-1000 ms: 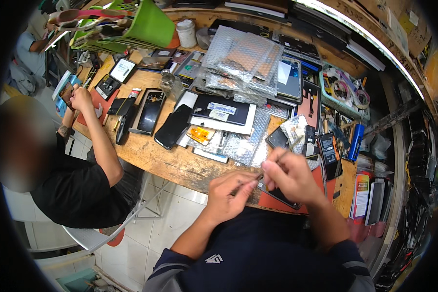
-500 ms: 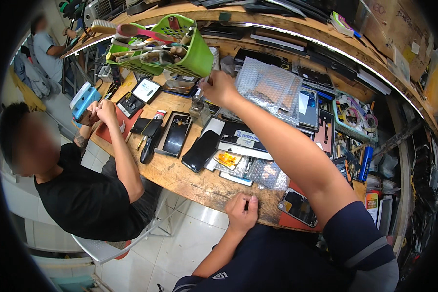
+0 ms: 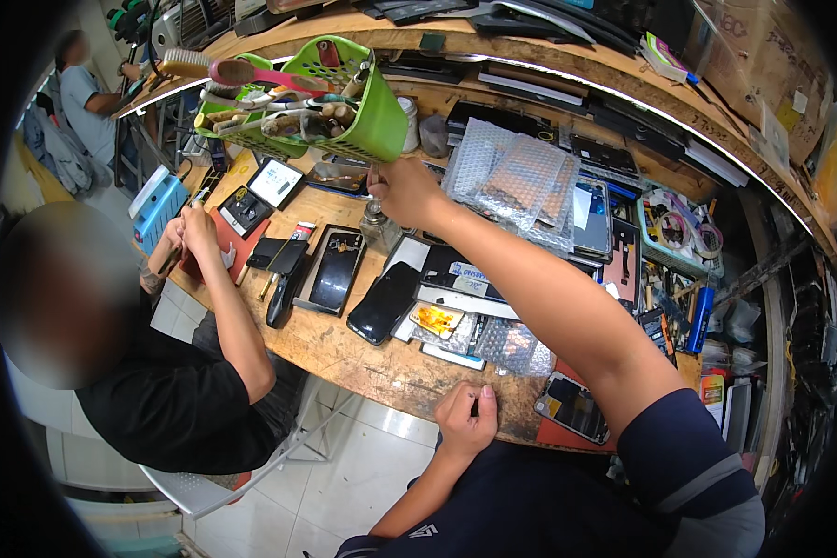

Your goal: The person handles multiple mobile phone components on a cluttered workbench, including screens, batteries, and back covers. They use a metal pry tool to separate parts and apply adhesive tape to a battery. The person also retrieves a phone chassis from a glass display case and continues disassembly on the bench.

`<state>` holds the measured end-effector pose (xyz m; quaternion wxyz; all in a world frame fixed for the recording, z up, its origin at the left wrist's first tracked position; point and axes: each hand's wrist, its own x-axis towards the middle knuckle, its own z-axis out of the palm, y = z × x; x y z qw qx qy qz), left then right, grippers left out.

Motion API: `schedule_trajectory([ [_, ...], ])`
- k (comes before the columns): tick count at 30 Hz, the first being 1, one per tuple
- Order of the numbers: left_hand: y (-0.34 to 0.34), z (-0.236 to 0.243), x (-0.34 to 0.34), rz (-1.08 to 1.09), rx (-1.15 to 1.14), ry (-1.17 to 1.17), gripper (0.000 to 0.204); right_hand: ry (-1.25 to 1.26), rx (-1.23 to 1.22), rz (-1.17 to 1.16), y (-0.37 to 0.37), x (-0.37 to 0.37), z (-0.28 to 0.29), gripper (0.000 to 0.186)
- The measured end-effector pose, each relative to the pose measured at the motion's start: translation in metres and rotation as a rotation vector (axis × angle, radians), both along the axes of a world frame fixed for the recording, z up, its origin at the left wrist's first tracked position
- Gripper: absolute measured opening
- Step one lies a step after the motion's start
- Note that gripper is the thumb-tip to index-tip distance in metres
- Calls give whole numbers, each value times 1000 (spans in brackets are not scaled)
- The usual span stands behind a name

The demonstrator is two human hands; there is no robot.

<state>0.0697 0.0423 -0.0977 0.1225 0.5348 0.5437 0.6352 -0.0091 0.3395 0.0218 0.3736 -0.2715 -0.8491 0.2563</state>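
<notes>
My right hand (image 3: 405,193) reaches far across the bench, under the green basket (image 3: 377,121). Its fingers are pinched together just above a glass bottle (image 3: 378,228); what they hold, if anything, is hidden. By the bench's front edge my left hand (image 3: 467,418) is curled closed, with a small dark spot between thumb and fingers that I cannot make out. A black smartphone (image 3: 384,303) lies left of my right forearm. Beneath that forearm, a phone with its insides exposed (image 3: 573,408) rests on a red mat (image 3: 553,434).
Brushes and tools fill the hanging basket. Bubble-wrapped parts (image 3: 511,177) are stacked behind my arm. A boxed phone (image 3: 332,270) and black-handled tool (image 3: 286,288) lie on the left. A seated person's hands (image 3: 191,232) work beside a blue device (image 3: 158,209).
My right hand has come down slightly toward the glass bottle. My left hand stays curled by the edge. The seated person's head has shifted, and their hands have lowered a little.
</notes>
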Motion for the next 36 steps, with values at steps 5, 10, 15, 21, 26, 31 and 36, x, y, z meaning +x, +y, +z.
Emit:
schedule_trajectory([
  [5, 0, 2, 1, 11, -3, 36, 19, -37, 18, -23, 0, -2, -5, 7],
  [10, -3, -7, -2, 21, -9, 83, 19, -36, -4, -34, -12, -1, -2, 10],
  [15, 5, -2, 0, 24, -5, 101, 19, 131, 131, -62, -16, 29, 13, 11],
  [21, -11, -9, 0, 122, -158, 256, 23, 319, -36, -108, -106, 195, 34, 15],
  [26, -4, 29, 30, -260, -246, 324, 2, 477, -512, -449, -208, 391, -7, 11],
  [31, 12, 70, 89, -775, -363, 652, 53, 440, -785, -679, -295, 434, -49, 12],
  [36, 17, 66, 105, -810, -458, 896, 78, 558, -855, -640, -312, 423, -83, 11],
])
